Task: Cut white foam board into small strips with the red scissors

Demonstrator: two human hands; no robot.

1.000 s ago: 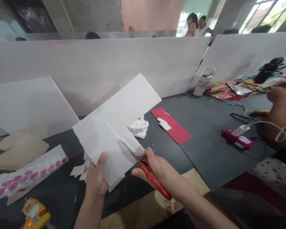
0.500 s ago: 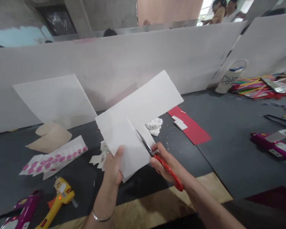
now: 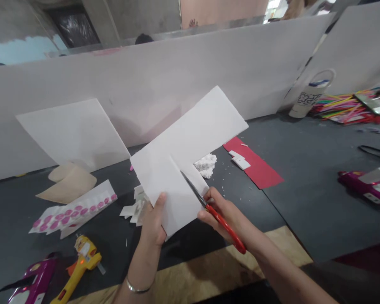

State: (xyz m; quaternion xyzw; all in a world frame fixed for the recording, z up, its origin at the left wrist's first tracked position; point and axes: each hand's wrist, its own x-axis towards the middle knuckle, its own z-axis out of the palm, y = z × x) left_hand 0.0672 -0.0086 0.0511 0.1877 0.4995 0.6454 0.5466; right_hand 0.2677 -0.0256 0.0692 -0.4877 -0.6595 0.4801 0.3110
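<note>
At the centre of the frame, a white board (image 3: 190,135) is held at a slant above the dark tabletop (image 3: 304,156). The left hand (image 3: 152,223), lower centre, grips the board's lower edge with its fingers, thumb on top and the others mostly hidden beneath. Just right of it, the right hand (image 3: 223,213) has its fingers closed around red-handled scissors (image 3: 226,230), whose blades lie along a cut in the board. Beyond the right hand are a crumbly white clump (image 3: 207,164) and, farther right, a red strip (image 3: 262,169) bearing small white pieces (image 3: 240,160). White scraps (image 3: 133,210) lie beside the left hand; a dotted strip (image 3: 72,215) and a yellow glue gun (image 3: 82,261) occupy the lower left.
</note>
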